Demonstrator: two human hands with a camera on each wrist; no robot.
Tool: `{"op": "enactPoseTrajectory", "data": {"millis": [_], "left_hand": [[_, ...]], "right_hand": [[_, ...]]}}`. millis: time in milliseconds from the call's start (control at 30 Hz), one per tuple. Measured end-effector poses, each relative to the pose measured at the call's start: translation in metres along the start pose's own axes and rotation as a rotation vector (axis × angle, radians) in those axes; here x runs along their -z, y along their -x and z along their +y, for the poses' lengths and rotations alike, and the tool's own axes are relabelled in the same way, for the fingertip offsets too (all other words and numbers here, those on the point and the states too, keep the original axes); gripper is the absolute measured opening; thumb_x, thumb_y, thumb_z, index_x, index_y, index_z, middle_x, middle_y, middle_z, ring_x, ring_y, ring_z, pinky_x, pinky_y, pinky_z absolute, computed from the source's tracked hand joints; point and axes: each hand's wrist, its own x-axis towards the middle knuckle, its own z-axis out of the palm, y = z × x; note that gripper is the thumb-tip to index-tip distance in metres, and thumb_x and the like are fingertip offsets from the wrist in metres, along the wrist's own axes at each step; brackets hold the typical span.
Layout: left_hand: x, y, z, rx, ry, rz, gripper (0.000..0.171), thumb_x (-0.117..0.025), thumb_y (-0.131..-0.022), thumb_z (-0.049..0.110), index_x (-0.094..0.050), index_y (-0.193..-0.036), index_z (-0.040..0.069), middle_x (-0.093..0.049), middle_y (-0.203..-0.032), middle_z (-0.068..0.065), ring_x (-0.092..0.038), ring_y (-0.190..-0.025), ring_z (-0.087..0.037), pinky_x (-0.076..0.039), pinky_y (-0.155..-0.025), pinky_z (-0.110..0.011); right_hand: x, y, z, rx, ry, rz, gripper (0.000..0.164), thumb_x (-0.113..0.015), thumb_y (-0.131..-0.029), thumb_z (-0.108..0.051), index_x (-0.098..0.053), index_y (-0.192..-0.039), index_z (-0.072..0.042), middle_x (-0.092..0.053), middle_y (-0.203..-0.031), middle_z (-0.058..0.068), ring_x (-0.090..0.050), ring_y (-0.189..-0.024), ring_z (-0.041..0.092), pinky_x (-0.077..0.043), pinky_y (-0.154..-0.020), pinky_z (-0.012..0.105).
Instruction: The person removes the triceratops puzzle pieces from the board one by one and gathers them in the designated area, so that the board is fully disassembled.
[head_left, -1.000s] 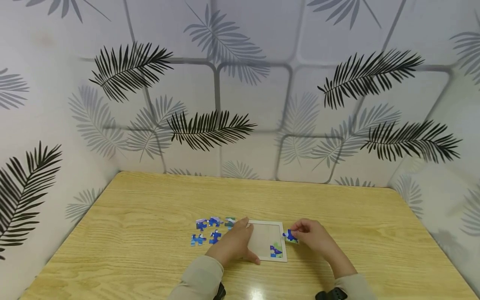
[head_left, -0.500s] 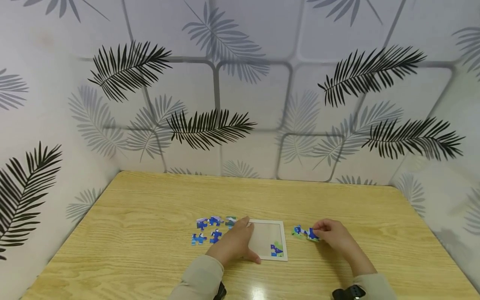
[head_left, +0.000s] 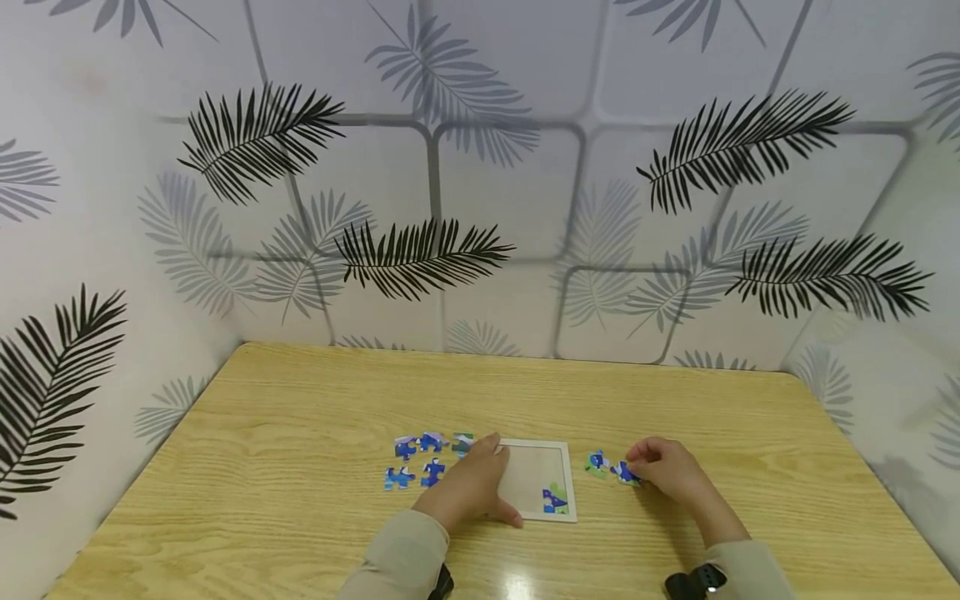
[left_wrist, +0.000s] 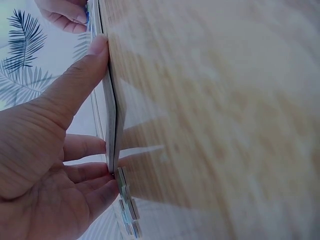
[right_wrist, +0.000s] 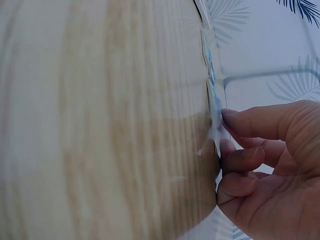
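My left hand [head_left: 468, 483] holds the left side of a square white-rimmed puzzle tray [head_left: 534, 444], thumb at the near edge and fingers at the far one. In the left wrist view the thumb and fingertips press the edge of the tray [left_wrist: 111, 107]. Inside its lower right corner lies a purple, blue and green puzzle piece [head_left: 553, 500]. To the right of the tray, my right hand [head_left: 667, 471] pinches a dark blue puzzle piece [head_left: 623, 472] between thumb and finger, low over the table. Beside that piece lies a blue and green puzzle piece [head_left: 597, 462].
Several loose puzzle pieces [head_left: 399, 477] lie left of the tray, one partly behind my left hand. The wooden table [head_left: 300, 400] ends at a leaf-patterned wall [head_left: 480, 308] at the back.
My right hand has moved right from the tray's edge with its piece, bringing the blue and green piece into sight, then has stayed nearly still. My left hand has kept its hold.
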Motion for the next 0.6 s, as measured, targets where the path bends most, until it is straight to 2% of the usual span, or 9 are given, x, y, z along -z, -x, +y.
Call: {"op": "enactPoseTrajectory", "data": {"millis": [267, 600], "left_hand": [[-0.0006, -0.0009, -0.0004, -0.005, -0.02, 0.0, 0.1, -0.083, -0.063, 0.044, -0.039, -0.142, -0.001, -0.023, -0.153, -0.017, -0.022, -0.14, -0.031, -0.028, -0.109, -0.041], [-0.0018, -0.0016, -0.0009, -0.004, -0.027, 0.004, 0.1, -0.083, -0.063, 0.044, -0.04, -0.141, -0.001, -0.024, -0.152, -0.017, -0.023, -0.14, -0.032, -0.029, -0.109, -0.041]], "right_hand": [[0.0006, -0.0001, -0.0009, -0.015, 0.042, -0.004, 0.018, -0.064, -0.087, -0.007, -0.059, -0.101, 0.004, -0.056, -0.088, 0.009, -0.049, -0.08, 0.022, -0.041, -0.066, 0.031], [0.0037, 0.0003, 0.0037, 0.006, -0.011, -0.029, 0.018, -0.062, -0.088, -0.004, -0.061, -0.101, 0.009, -0.061, -0.093, 0.012, -0.054, -0.082, 0.02, -0.046, -0.071, 0.032]]}}
